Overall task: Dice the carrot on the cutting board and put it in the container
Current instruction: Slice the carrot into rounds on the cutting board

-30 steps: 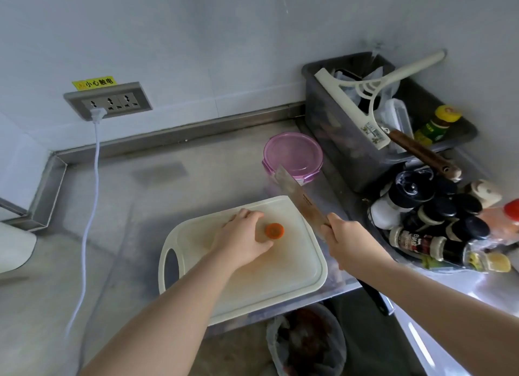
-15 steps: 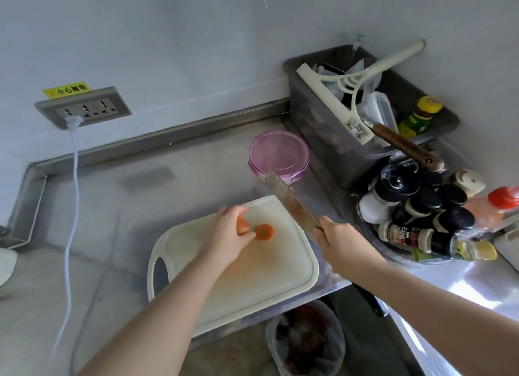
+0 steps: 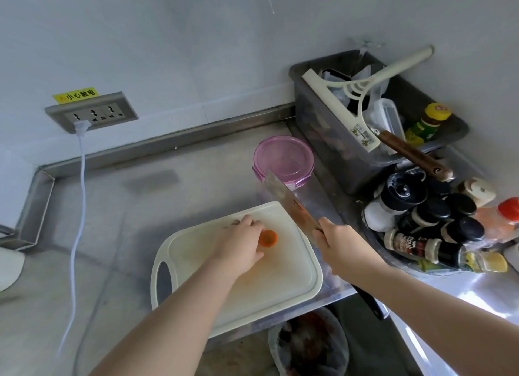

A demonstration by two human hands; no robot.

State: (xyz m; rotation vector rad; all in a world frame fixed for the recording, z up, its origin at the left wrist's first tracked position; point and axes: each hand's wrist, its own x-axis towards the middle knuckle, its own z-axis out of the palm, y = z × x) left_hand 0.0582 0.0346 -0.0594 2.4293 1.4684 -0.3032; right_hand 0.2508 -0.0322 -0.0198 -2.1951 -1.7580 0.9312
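Observation:
A short orange carrot piece (image 3: 268, 238) lies on the white cutting board (image 3: 286, 280), its round cut end facing right. My left hand (image 3: 238, 243) covers the carrot's left part and holds it down with curled fingers. My right hand (image 3: 338, 245) grips the handle of a cleaver (image 3: 289, 202), whose blade is raised and angled toward the far left, above the board's right edge. A round container with a pink lid (image 3: 283, 157) stands just behind the board, lid on.
A dark bin (image 3: 323, 117) with a squeegee and bottles sits at the back right. Spice bottles (image 3: 427, 221) crowd the right side. A wall socket (image 3: 91, 113) with a white cable (image 3: 77, 207) is at the left. A bagged waste bin (image 3: 309, 344) stands below the counter edge.
My left hand lifted one carrot piece a little, then set it back against the other and now covers it. The raised cleaver has barely moved.

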